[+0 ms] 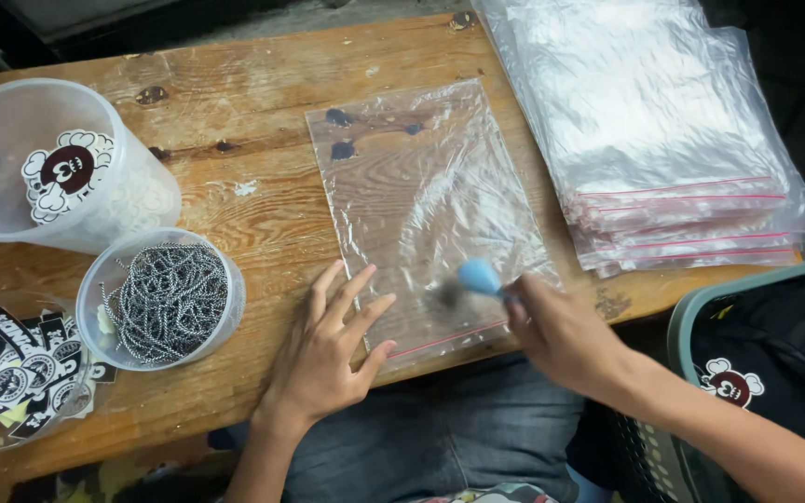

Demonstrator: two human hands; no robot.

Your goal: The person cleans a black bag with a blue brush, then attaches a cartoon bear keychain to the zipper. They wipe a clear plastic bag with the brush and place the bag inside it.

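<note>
Under the spread fingers (351,289) of the left hand (328,349) lies a clear flat plastic zip bag with a red seal line (421,205), flat on the worn wooden counter (244,200); the fingers are apart and press on its near left edge. Just right of those fingertips, over the bag's near right corner, the right hand (561,335) has its fingers closed around a small tool with a rounded light-blue end (480,277), blurred in motion, so its kind cannot be told.

Beyond the right hand, at the counter's far right, sits a thick stack of the same clear zip bags with red seal lines (663,130). Left of the left hand stands a small clear round plastic cup full of silver ball chains (168,298). Farther left, a clear round tub of black, white and yellow stickers (11,373) rests at the counter's near edge, and beyond it a larger translucent cup (11,149) bears a round dark red and white cartoon sticker (65,172). By the right forearm, a teal-rimmed basket (691,321) holds black cloth with a similar red and white emblem (730,382).
</note>
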